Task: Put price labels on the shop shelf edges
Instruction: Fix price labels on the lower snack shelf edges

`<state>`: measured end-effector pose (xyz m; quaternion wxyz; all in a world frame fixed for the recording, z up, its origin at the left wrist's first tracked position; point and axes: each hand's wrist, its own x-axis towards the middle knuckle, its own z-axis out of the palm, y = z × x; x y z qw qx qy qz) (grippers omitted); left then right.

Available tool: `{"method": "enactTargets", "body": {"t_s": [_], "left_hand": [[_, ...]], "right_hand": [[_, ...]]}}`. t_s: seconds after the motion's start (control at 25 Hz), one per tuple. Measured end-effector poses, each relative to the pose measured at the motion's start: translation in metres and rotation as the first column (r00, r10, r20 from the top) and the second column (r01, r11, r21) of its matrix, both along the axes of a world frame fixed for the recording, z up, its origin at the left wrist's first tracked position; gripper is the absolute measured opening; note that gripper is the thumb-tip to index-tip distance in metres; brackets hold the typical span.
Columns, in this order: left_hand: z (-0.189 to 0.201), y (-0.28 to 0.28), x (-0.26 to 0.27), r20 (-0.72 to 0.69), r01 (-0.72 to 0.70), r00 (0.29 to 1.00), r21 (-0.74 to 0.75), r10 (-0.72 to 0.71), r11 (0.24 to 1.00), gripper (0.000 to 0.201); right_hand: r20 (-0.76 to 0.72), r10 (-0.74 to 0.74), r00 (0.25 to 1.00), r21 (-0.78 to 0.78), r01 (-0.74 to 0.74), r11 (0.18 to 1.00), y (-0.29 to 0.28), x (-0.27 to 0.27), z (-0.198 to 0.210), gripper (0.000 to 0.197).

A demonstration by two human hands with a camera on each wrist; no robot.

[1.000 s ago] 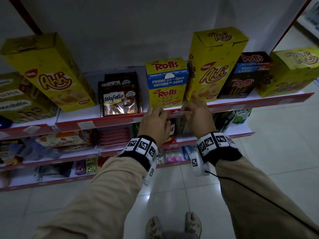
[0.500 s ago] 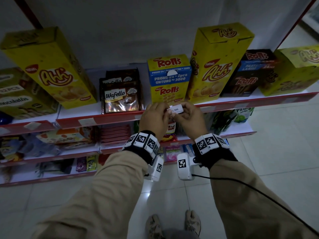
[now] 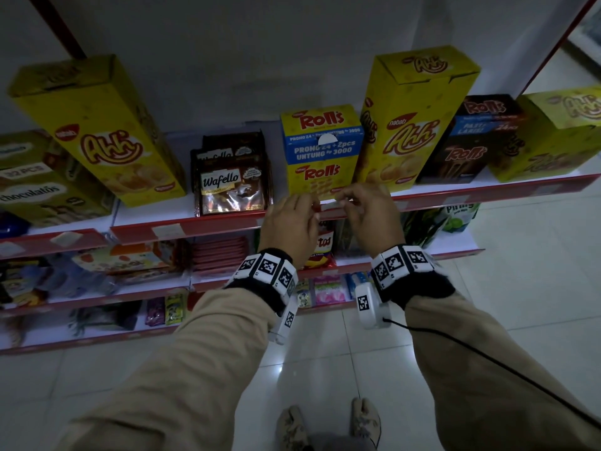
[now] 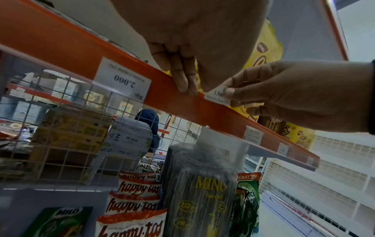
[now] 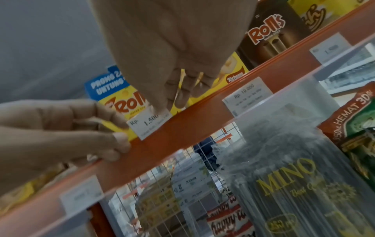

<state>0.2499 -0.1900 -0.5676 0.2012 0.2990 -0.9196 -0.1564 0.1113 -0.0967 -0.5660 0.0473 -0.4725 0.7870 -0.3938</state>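
Both hands: label (image 4: 217,96) pinched by left hand (image 3: 289,222) and right hand (image 3: 367,213) at shelf edge (image 4: 129,67).
Risk: label could be seated crooked or slip out if released early.

The head camera looks down and forward from above at the red shelf edge (image 3: 208,224), near enough to take in both sleeves and the floor. The 2 wrist cameras sit close beneath that edge, tilted upward, the left one facing right, the right one facing left. All 3 views share the white price label (image 4: 217,97) on the edge.
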Motion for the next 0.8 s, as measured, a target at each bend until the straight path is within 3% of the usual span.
{"method": "enactTargets", "body": {"t_s": [0.16, 0.32, 0.52, 0.8], "left_hand": [[-0.002, -0.001, 0.0, 0.066, -0.002, 0.998, -0.048, 0.005, 0.999, 0.024], [-0.005, -0.003, -0.001, 0.122, 0.022, 0.992, -0.101, -0.01, 0.995, 0.022], [-0.006, -0.002, -0.003, 0.143, 0.012, 0.99, -0.181, 0.014, 0.983, 0.015], [-0.003, -0.004, -0.004, 0.22, 0.042, 0.975, -0.22, 0.008, 0.975, 0.018]], "right_hand": [[-0.16, -0.003, 0.987, 0.088, 0.018, 0.996, 0.0, 0.008, -0.003, 0.013], [-0.228, 0.018, 0.973, 0.147, 0.016, 0.989, 0.002, 0.012, -0.006, 0.015], [-0.407, 0.092, 0.909, 0.274, 0.026, 0.961, 0.003, 0.012, -0.007, 0.02], [-0.456, 0.152, 0.877, 0.343, 0.016, 0.939, 0.001, 0.009, -0.002, 0.016]]}}
